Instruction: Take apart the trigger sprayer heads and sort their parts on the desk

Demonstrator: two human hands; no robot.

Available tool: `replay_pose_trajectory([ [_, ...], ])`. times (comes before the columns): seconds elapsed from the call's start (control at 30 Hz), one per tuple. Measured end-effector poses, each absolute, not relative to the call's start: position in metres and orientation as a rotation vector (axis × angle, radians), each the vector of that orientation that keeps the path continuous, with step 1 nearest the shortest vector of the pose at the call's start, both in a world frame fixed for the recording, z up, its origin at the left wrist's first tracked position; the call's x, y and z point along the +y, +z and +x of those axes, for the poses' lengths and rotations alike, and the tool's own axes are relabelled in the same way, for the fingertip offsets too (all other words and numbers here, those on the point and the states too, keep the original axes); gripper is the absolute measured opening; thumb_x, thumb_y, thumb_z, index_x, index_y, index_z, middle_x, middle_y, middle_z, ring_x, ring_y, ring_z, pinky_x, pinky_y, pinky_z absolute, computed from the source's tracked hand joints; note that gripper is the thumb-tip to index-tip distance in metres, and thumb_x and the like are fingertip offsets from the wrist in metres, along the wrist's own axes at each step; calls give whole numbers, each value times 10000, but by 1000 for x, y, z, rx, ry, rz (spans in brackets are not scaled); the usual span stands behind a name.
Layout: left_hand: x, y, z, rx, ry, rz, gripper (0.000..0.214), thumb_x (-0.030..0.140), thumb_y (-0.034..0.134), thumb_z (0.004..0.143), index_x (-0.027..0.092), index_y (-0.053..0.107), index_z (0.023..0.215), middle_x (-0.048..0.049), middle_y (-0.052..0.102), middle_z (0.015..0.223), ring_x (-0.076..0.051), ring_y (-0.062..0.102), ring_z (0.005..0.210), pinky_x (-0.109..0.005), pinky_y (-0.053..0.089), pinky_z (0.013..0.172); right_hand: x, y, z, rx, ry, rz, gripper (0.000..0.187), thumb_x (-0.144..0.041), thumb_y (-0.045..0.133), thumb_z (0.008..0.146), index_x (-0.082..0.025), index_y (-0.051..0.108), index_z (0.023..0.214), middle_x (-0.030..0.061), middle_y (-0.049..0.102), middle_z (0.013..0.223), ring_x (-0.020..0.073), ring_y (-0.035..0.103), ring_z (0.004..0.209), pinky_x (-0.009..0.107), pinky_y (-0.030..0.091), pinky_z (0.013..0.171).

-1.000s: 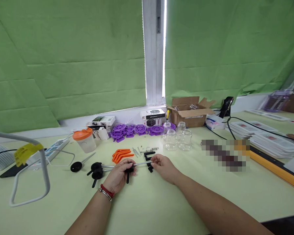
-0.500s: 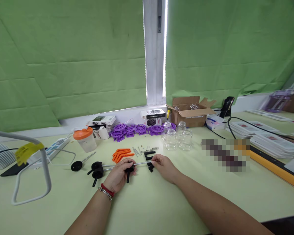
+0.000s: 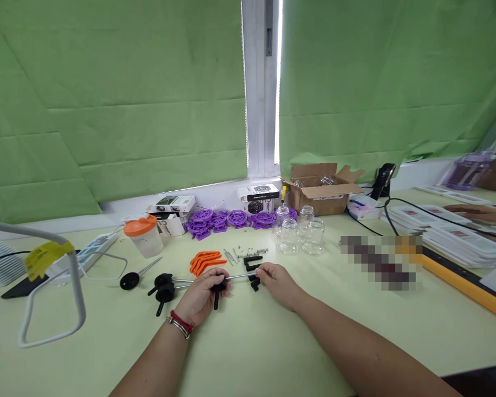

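Note:
My left hand (image 3: 202,295) is closed around a black plastic part (image 3: 218,285) whose short black handle points down toward me. From that part a thin metal rod (image 3: 242,275) runs to the right, and my right hand (image 3: 279,285) pinches its far end. Just behind my right fingers lie black crank-shaped pieces (image 3: 253,264), partly hidden. Left of my left hand rest similar black parts with rods (image 3: 164,289), and a black disc on a rod (image 3: 130,280) is farther left. Orange levers (image 3: 206,260), metal pins (image 3: 231,256) and springs (image 3: 253,253) lie beyond my hands.
Purple wheel-like parts (image 3: 237,219), glass jars (image 3: 288,234) and an open carton (image 3: 324,198) stand at the back. An orange-lidded cup (image 3: 144,237) and a white bent frame (image 3: 78,292) are left. Another person's hand (image 3: 475,212) is by stacked cards (image 3: 458,237) at right.
Another person's hands have come into view at the far right edge. My own hands and the rod between them stay almost still.

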State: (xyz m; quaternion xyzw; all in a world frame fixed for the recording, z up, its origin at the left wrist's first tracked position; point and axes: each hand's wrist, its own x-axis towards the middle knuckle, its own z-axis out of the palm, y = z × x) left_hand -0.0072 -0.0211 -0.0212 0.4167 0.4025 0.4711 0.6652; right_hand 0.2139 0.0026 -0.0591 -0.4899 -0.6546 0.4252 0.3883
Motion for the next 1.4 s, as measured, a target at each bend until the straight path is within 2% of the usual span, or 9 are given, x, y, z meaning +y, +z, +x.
replay_pose_trajectory([
  [0.13,-22,-21,-7,915,1070,938,119,203,641,709,139,636,809,-37,585,735,-160,563,703,-293,474,639,2,-61,214,-1640,1111,-1203,253,-430,497,802,-192,564,855,-26,485,677,108,390,575,236,340,554],
  [0.23,-22,-21,-7,913,1067,942,124,205,645,705,140,637,809,-36,586,731,-159,564,699,-292,475,637,2,-61,213,-1606,1145,-1150,244,-353,535,781,-199,526,970,-20,511,730,111,437,607,244,375,591],
  [0.37,-22,-21,-7,921,1077,938,138,210,660,690,138,639,806,-38,591,734,-161,566,699,-292,477,633,2,-60,214,-1620,1121,-1122,124,-299,518,789,-198,516,861,-20,492,722,113,443,633,252,386,621],
  [0.47,-22,-20,-7,923,1071,940,127,207,650,700,141,634,807,-35,591,729,-161,568,704,-293,479,639,2,-59,214,-1625,1114,-1135,101,-299,506,797,-199,512,809,-22,479,714,111,425,631,248,377,614],
  [0.77,-22,-21,-7,913,1071,940,132,213,646,707,139,637,816,-42,597,740,-169,574,720,-291,481,635,2,-59,215,-1655,1103,-1216,208,-398,475,819,-201,517,768,-39,427,635,106,346,571,234,326,563],
  [1.2,-20,-21,-7,923,1063,942,118,205,633,723,135,633,819,-43,593,737,-164,570,708,-283,481,630,0,-57,214,-1678,1067,-1258,273,-439,450,833,-198,512,720,-41,426,608,108,349,562,236,316,549],
  [1.27,-20,-21,-7,921,1065,941,117,204,631,725,135,632,820,-44,592,735,-163,569,707,-285,481,631,0,-57,214,-1660,1085,-1237,248,-426,469,825,-199,528,746,-40,439,623,106,360,564,235,319,547],
  [1.4,-21,-21,-7,923,1068,943,113,199,627,728,137,631,821,-45,592,735,-163,568,707,-288,482,634,3,-62,213,-1601,1136,-1140,194,-351,533,789,-205,545,918,-25,505,723,108,430,606,241,367,587],
])
